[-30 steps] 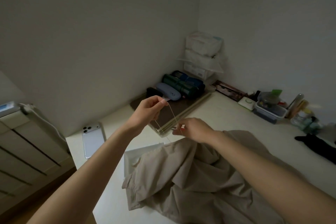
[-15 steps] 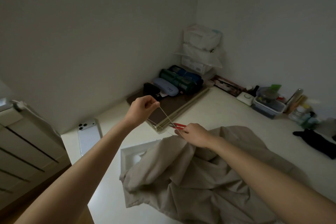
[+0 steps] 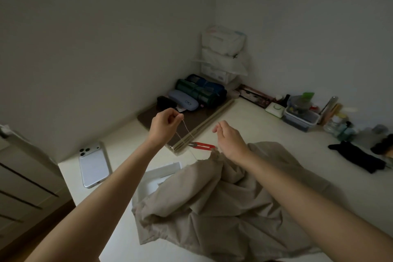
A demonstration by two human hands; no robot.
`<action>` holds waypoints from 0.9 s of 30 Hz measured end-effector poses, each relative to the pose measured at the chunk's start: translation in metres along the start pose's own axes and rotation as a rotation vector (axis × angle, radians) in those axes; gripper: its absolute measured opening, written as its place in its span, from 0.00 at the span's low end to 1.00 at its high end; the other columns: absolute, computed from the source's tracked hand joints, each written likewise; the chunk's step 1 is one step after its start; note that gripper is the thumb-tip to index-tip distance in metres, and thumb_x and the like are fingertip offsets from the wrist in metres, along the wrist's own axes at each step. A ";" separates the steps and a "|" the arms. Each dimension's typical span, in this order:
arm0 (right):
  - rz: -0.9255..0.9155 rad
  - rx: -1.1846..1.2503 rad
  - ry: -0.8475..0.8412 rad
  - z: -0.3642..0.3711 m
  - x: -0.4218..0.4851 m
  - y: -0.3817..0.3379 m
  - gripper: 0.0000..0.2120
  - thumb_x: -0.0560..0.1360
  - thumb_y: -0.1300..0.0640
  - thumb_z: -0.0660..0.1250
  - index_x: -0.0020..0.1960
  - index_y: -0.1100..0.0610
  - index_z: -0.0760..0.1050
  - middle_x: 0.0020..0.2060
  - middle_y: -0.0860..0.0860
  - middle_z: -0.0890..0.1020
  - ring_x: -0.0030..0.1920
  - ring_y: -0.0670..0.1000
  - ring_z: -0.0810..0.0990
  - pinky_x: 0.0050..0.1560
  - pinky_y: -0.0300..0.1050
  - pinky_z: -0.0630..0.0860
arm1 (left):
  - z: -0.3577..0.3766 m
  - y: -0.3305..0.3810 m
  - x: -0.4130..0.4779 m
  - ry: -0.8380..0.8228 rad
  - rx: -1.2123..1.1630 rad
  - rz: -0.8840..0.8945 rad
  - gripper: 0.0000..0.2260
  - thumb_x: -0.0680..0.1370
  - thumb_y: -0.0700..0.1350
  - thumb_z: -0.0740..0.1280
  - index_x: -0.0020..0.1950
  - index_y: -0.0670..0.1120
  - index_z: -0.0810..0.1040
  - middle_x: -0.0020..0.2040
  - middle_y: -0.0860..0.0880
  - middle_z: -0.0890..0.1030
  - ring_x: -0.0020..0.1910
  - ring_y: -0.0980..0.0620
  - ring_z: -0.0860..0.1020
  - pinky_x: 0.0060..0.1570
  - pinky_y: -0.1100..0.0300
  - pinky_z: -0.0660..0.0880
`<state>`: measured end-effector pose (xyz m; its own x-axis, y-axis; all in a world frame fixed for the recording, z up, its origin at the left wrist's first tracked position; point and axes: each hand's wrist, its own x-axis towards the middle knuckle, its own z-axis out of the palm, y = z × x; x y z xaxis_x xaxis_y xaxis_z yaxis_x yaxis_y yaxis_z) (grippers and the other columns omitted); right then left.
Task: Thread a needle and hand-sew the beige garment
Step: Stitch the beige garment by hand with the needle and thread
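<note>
Hands apart: left hand pinches thread toward the table's far edge; right hand hangs relaxed, empty, beside red snips. Beige garment lies crumpled at the near edge, phone by the left edge.

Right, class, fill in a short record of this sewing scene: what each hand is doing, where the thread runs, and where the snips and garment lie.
left hand: raised, pinches the thread at its fingertips
right hand: above the bunched edge of the garment, fingers relaxed, nothing visibly held
thread: runs from the left hand down toward the garment
red snips: lie on the table, just beyond the garment
garment: beige, crumpled on the table
</note>
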<state>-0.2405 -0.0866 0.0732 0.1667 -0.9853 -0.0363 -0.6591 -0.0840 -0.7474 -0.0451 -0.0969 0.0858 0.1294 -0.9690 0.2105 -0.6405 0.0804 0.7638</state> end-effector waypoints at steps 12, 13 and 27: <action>-0.217 -0.139 0.015 -0.006 0.017 -0.002 0.12 0.83 0.56 0.51 0.55 0.54 0.73 0.42 0.47 0.76 0.44 0.46 0.77 0.48 0.44 0.77 | 0.025 0.004 0.009 -0.320 0.188 -0.018 0.13 0.79 0.40 0.64 0.63 0.44 0.73 0.60 0.47 0.75 0.58 0.49 0.76 0.57 0.59 0.73; -0.186 -0.153 -0.040 -0.001 0.019 0.002 0.12 0.83 0.55 0.51 0.54 0.53 0.74 0.43 0.47 0.77 0.45 0.47 0.78 0.49 0.46 0.78 | 0.027 0.001 0.004 -0.299 0.210 -0.040 0.11 0.79 0.40 0.63 0.61 0.44 0.74 0.57 0.47 0.75 0.55 0.49 0.76 0.53 0.61 0.72; -0.097 -0.324 -0.369 0.041 0.005 0.016 0.14 0.80 0.63 0.55 0.57 0.58 0.78 0.58 0.54 0.80 0.59 0.55 0.77 0.57 0.43 0.70 | 0.041 -0.042 -0.056 -0.725 0.141 -0.110 0.06 0.78 0.42 0.65 0.53 0.47 0.71 0.48 0.50 0.75 0.46 0.52 0.73 0.46 0.60 0.71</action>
<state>-0.2204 -0.0868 0.0337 0.4485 -0.8573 -0.2530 -0.8118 -0.2722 -0.5166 -0.0569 -0.0555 0.0166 -0.3022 -0.8849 -0.3546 -0.7498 -0.0090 0.6616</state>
